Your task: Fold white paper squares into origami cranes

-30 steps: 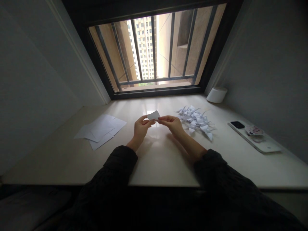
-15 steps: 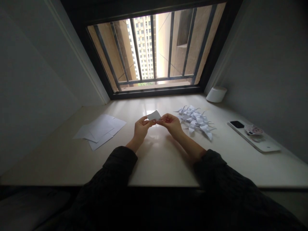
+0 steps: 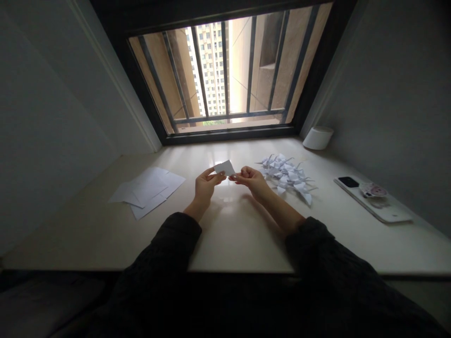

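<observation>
A small folded white paper (image 3: 225,167) is held above the middle of the pale table (image 3: 232,234). My left hand (image 3: 205,185) pinches its left lower edge between thumb and fingers. My right hand (image 3: 251,180) pinches its right edge, fingers curled. Both forearms in dark sleeves reach in from the near edge. A pile of several folded white paper cranes (image 3: 287,175) lies just right of my right hand.
Loose white paper sheets (image 3: 146,191) lie on the table at the left. A white phone (image 3: 373,204) with a round sticker lies at the right. A white roll (image 3: 317,137) stands in the far right corner under the barred window (image 3: 225,75).
Both hands have shifted slightly on the folded paper, and the right hand's fingers have moved in closer to its edge. The paper stays at about the same place.
</observation>
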A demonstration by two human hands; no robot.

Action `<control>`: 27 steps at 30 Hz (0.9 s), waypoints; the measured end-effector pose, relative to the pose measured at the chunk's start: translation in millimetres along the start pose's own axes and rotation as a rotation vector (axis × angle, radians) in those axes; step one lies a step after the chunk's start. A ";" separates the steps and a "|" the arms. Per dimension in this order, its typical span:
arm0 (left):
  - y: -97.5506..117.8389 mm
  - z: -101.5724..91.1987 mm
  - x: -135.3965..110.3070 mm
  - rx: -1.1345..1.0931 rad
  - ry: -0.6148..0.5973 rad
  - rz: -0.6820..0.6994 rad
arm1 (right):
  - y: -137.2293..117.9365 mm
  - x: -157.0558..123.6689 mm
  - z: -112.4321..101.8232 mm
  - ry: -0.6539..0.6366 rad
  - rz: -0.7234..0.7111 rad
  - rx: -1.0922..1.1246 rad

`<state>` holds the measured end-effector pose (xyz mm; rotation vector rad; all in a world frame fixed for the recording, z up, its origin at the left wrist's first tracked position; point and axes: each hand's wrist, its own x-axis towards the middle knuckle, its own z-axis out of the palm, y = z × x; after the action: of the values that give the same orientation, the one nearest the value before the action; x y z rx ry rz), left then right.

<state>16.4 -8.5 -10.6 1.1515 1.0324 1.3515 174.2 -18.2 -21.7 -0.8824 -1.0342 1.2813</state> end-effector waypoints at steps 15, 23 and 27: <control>5.6 -17.0 2.3 0.685 -0.139 0.450 | 0.4 -2.0 -0.5 -0.089 -0.227 -0.271; 6.5 -12.7 -1.0 0.641 -0.079 0.489 | 5.3 0.2 -5.2 -0.159 -0.225 -0.381; 8.4 -11.7 -1.4 0.508 -0.064 0.446 | 8.8 -0.7 -2.0 -0.221 -0.200 -0.345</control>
<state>3.4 -10.6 -4.4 1.8786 1.1516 1.4148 173.3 -17.9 -30.7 -0.8799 -1.5119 1.0640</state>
